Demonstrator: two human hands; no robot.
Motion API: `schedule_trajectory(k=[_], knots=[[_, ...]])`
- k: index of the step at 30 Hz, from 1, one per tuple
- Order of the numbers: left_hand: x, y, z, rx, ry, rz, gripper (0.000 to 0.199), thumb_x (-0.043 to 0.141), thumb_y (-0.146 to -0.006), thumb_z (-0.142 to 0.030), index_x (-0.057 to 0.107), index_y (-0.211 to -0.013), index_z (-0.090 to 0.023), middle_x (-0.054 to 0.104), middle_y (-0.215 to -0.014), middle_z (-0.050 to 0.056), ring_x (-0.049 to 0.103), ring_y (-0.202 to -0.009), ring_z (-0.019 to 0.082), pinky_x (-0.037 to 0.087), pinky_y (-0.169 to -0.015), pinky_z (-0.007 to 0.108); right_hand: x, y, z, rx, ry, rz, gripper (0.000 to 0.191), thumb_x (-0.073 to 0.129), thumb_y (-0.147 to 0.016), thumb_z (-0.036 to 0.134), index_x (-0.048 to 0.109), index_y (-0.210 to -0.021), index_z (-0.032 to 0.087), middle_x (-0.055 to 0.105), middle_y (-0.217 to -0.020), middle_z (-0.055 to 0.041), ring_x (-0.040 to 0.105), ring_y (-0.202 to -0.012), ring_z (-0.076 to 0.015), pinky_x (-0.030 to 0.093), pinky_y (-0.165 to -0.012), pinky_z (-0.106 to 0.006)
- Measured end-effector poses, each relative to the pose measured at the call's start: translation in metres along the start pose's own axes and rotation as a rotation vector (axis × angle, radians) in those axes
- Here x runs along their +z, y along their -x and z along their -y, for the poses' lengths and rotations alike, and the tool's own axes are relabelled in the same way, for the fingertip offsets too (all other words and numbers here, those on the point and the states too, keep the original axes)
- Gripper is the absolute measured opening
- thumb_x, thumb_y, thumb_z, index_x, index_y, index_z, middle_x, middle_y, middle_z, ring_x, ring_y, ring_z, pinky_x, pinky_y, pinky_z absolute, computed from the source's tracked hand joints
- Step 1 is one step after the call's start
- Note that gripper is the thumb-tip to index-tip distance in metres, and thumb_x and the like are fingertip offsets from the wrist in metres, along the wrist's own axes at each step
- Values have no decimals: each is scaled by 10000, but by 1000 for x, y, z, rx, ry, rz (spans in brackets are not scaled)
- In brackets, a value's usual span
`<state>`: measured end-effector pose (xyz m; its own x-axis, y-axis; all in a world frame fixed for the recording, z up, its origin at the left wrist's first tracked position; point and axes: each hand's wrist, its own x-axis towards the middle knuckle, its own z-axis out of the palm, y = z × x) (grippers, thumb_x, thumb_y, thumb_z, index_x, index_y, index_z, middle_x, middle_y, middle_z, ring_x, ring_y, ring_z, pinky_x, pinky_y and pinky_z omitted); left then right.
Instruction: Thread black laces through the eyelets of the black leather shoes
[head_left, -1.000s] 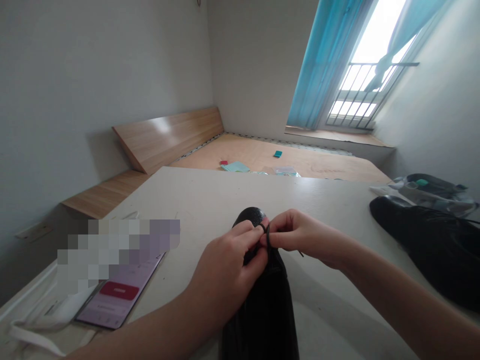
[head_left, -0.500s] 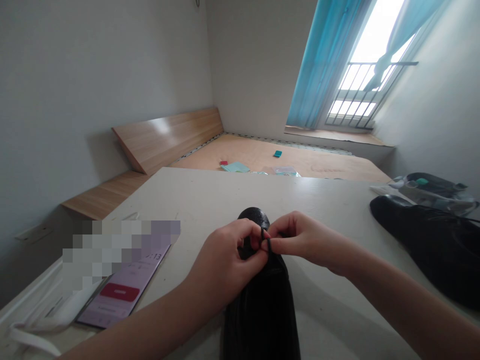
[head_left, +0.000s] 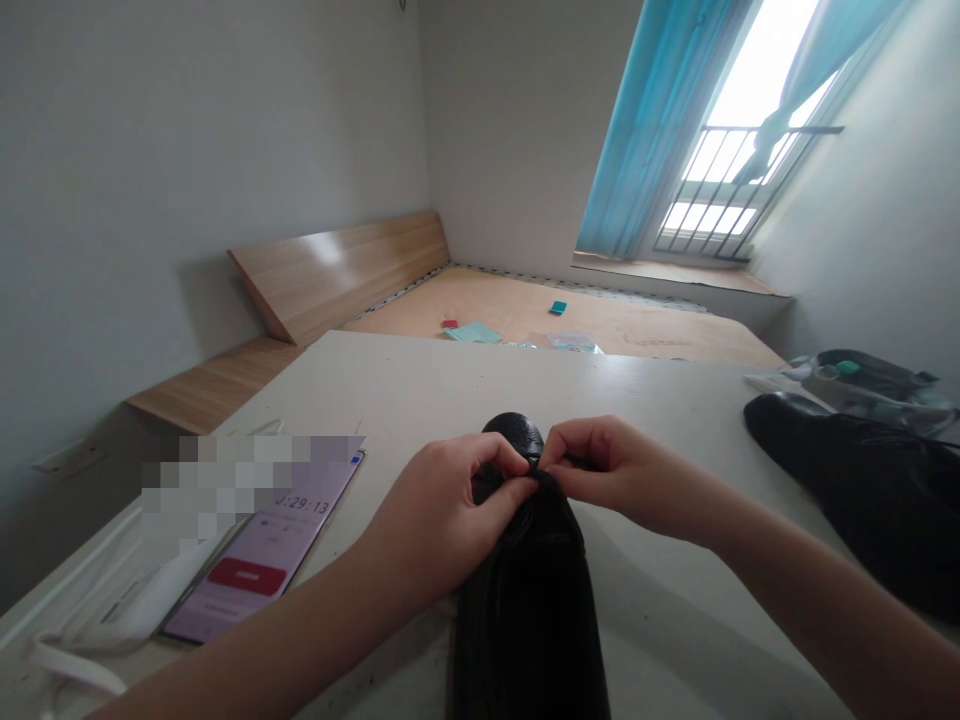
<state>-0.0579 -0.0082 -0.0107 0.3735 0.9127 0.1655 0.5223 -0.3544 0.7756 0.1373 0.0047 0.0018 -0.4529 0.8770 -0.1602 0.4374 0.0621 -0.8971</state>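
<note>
A black leather shoe [head_left: 529, 620] lies on the white table with its toe pointing away from me. Over its lacing, my left hand [head_left: 465, 500] pinches a black shoelace [head_left: 534, 468] between thumb and forefinger. My right hand [head_left: 611, 462] grips the lace from the other side, its fingertips almost touching the left ones. The lace's exact shape is partly hidden by the fingers. A second black shoe [head_left: 862, 490] rests on the table at the right, apart from both hands.
A lit phone [head_left: 262, 560] lies at the left beside a white strap [head_left: 79, 662]. Behind the second shoe is a clear plastic bag [head_left: 892, 390]. Beyond the table's far edge, a bed board [head_left: 637, 325] carries small packets and a teal piece [head_left: 558, 308].
My fingertips have drawn the lace down into a tighter spot on the shoe; the loops standing up between them have gone. The view has shifted slightly.
</note>
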Motion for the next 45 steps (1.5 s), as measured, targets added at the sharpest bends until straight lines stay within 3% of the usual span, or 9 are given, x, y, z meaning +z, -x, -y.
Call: schedule_trajectory(k=[2, 5, 8, 12, 19, 34, 38, 43, 45], knots=[[-2, -1, 1, -32, 23, -1, 150, 626, -827, -360, 675, -810, -220, 555, -590, -59, 429, -508, 104, 306, -506, 238, 0, 2, 4, -32, 88, -41, 116, 580, -788, 262, 565, -715, 173, 447, -625, 44, 361, -590, -104, 273, -524, -241], [-7, -4, 3, -57, 30, 25, 178, 614, -840, -385, 677, -818, -219, 566, -612, -53, 429, -527, 109, 314, -520, 241, -3, 7, 11, -130, 454, -130, 101, 515, -841, 223, 567, -762, 191, 464, -622, 50, 374, -571, -101, 271, -524, -239], [-17, -5, 6, -69, -45, 70, 171, 615, -839, -383, 692, -811, -233, 535, -586, -56, 418, -546, 118, 301, -529, 249, -8, 15, 16, -176, 793, -116, 107, 496, -841, 167, 548, -754, 198, 491, -604, 57, 400, -535, -94, 266, -524, -240], [-31, -5, 10, -117, -167, 158, 173, 627, -821, -403, 707, -791, -253, 501, -542, -57, 422, -540, 130, 290, -520, 264, -12, 26, 21, -184, 968, -85, 145, 513, -788, 74, 514, -722, 203, 538, -620, 56, 461, -540, -99, 291, -542, -237], [-43, -3, 9, -153, -279, 228, 158, 639, -803, -408, 705, -743, -277, 666, -726, -53, 545, -653, 143, 368, -593, 276, -11, 31, 22, -256, 1081, -98, 237, 555, -735, 2, 451, -659, 201, 579, -608, 54, 523, -543, -118, 330, -550, -233], [-49, -3, 10, -190, -425, 327, 133, 609, -818, -371, 693, -770, -280, 696, -788, -40, 598, -693, 169, 376, -620, 288, -5, 36, -8, -582, 1214, -261, 192, 430, -816, 50, 464, -736, 222, 581, -609, 36, 576, -528, -161, 403, -533, -283], [-44, 1, 13, -157, -395, 377, 144, 562, -847, -356, 641, -786, -253, 695, -814, -31, 619, -755, 182, 381, -638, 290, 8, 39, -18, -577, 1200, -370, 215, 376, -899, 90, 494, -783, 228, 601, -635, 17, 592, -540, -183, 427, -531, -304], [-35, 5, 13, -166, -419, 377, 139, 452, -903, -337, 535, -947, -234, 682, -812, 8, 634, -769, 226, 373, -610, 301, 42, 78, -31, -419, 1025, -616, 255, 399, -990, 322, 514, -1190, 213, 680, -1109, -118, 710, -780, -203, 554, -612, -292], [-33, 7, 13, -174, -466, 392, 159, 431, -909, -329, 517, -996, -228, 691, -843, 37, 648, -796, 249, 386, -623, 313, 67, 97, -33, -410, 943, -630, 273, 413, -977, 359, 541, -1202, 274, 703, -1126, -83, 723, -772, -212, 580, -606, -280]])
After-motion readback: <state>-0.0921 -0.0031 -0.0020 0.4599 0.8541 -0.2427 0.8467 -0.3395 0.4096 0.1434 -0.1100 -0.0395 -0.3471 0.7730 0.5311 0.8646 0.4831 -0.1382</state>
